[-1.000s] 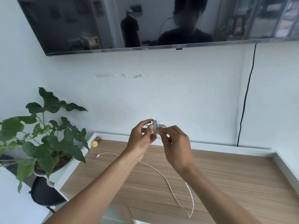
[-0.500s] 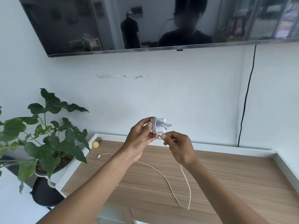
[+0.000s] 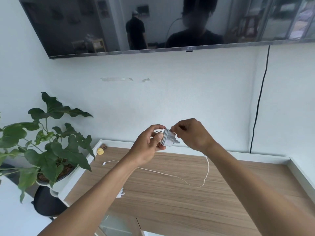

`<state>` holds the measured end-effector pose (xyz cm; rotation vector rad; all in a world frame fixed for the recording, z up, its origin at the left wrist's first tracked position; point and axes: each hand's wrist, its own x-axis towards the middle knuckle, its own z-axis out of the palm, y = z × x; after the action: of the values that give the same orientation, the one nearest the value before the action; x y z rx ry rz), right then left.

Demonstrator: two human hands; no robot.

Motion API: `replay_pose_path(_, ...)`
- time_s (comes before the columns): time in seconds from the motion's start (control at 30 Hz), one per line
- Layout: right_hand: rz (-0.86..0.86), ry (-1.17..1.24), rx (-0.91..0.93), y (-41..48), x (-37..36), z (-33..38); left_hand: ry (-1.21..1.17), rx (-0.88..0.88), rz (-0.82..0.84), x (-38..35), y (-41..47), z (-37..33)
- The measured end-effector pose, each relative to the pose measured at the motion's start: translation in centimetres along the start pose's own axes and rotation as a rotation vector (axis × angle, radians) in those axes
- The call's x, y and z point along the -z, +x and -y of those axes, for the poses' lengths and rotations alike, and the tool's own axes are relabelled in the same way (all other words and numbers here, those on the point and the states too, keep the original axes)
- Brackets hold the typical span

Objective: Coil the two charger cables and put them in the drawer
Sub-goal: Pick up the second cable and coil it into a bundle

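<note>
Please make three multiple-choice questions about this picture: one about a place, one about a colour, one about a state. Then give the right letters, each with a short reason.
1. Where does the free end of the white cable lie?
A) on the wooden table top
B) in a cup
C) on a chair

2. What colour is the wall cable at the right?
A) red
B) black
C) yellow

3. What does the left hand do?
A) rests flat on the table
B) hangs open
C) grips the charger plug, with cable wound round it

Key:
1 A: the connector lies on the wood, towards the back left corner.
2 B: a thin black line runs down the white wall.
3 C: its fingers curl round the plug, while the right hand pinches the cable just above it.
</note>
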<state>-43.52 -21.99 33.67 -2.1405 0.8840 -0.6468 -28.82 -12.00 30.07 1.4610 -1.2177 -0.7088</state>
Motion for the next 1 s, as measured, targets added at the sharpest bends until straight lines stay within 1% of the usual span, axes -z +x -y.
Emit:
replay_pose_path(0.17, -0.196, -0.101, 0.139, -1.8, -2.2, 0.5, -0.060, -0.016, -0.105, -0.5, 0.4, -0.3)
replay_pose_path(0.37, -0.417, -0.089, 0.206, -2.8, -4.2, -0.1, -0.134, 0.019, -0.182, -1.4, 0.6, -0.3)
replay_pose_path(0.7, -0.437, -0.102, 0.250, -2.7, -4.9, -0.6, -0.214, 0.016, -0.186, -1.9, 0.6, 0.1)
replay_pose_path(0.83, -0.442, -0.109, 0.289, -2.8, -4.9, -1.1, -0.285, 0.068, -0.147, -2.1, 0.5, 0.2)
replay_pose_path(0.93, -0.466, -0.167, 0.310, -3.2, -5.0, -1.6, -0.364, 0.113, -0.194, -2.4, 0.7, 0.1)
replay_pose_path(1.0, -0.471, -0.164, 0.315, -3.6, -5.5, -2.1, -0.459, 0.154, -0.230, -2.5, 0.8, -0.2)
